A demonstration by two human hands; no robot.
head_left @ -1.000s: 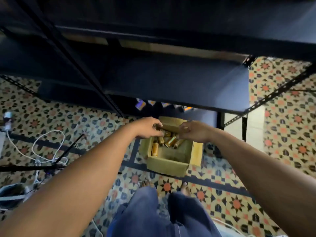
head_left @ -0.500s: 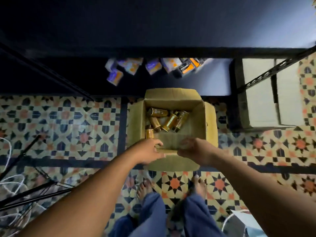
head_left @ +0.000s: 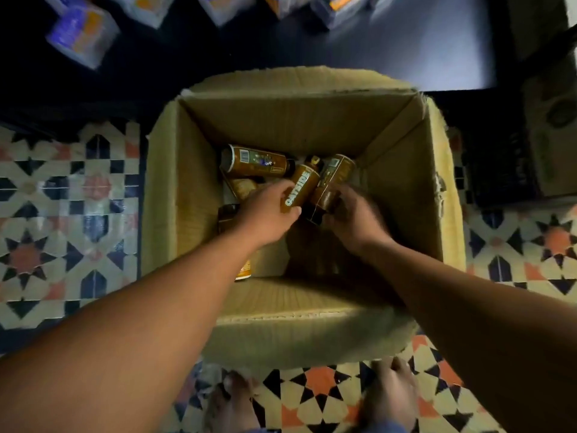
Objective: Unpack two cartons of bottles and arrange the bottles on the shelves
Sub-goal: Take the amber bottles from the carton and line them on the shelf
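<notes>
Left hand (head_left: 268,215) is down inside the carton (head_left: 162,189), fingers curled round the lower end of the OATSIDE bottle (head_left: 298,189), the brown one with white lettering running up its side. Right hand (head_left: 354,215) is just beside it, fingers wrapped round the base of a second bottle (head_left: 332,179). That side is a bit blurry, but it does read as a grip. The two held bottles lie side by side and touching, both tilted, with their necks pointing away from the person toward the carton's far wall.

A few more bottles are in the bottom of the carton. One lying bottle (head_left: 254,159) sits crosswise near the far wall, its cap end close to the top of the OATSIDE bottle. Another one (head_left: 242,186) is half hidden just past the left hand's knuckles. There's also a third (head_left: 244,271) tucked under the left forearm near the front wall, with only an orange edge showing.

The carton is open with all four flaps folded outward, and it sits on the patterned tile floor (head_left: 62,220). Its far flap is right up against the dark bottom shelf (head_left: 406,48). On that shelf, along the top of the view, there's a row of purple and orange packs (head_left: 82,35), too smeared to read. Off to the right are some pale boxes (head_left: 552,145), also blurry. Bare feet (head_left: 390,392) are planted on the tiles just in front of the carton's near flap.
</notes>
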